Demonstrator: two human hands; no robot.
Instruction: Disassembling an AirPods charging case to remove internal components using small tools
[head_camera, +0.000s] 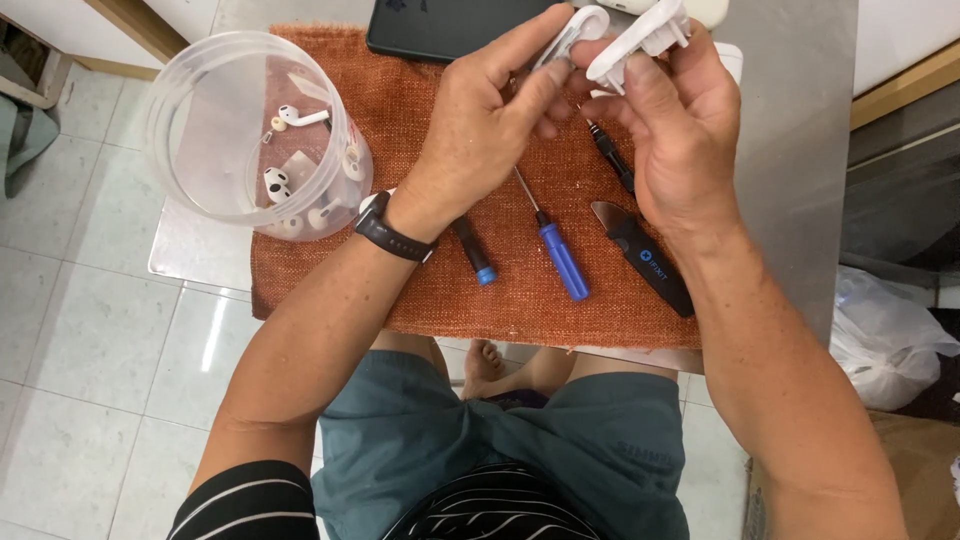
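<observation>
From here I see both hands raised over the far edge of the cloth (420, 290), the rust-orange mat that I take as my landmark. The left hand (480, 120) pinches a white earbud (578, 28) between thumb and forefinger; the bud's stem runs up and to the right, away from the palm, toward the other hand. The right hand (680, 130) grips a white casing (640, 40) in its fingertips, fingers curled round it, its open side turned toward the earbud. The two white pieces sit just beside each other, nearly touching, above the cloth's far edge; the left hand's fingertips are the nearer to the gap between them. I cannot tell whether the pieces actually meet.

On the cloth below the hands lie the tools, all with long axes slanting from far-left to near-right: a blue screwdriver (555, 250) at the middle, a black driver (472, 252) with a blue cap partly under the left wrist, a slim black driver (610, 158) under the right hand's fingers, and a black pry blade (645, 258) toward the cloth's right edge. At the cloth's left corner stands a clear tub (185, 110) holding several loose white earbuds. A dark tablet (440, 30) lies across the cloth's far edge, behind the hands. A black band (392, 233) circles the left wrist.
</observation>
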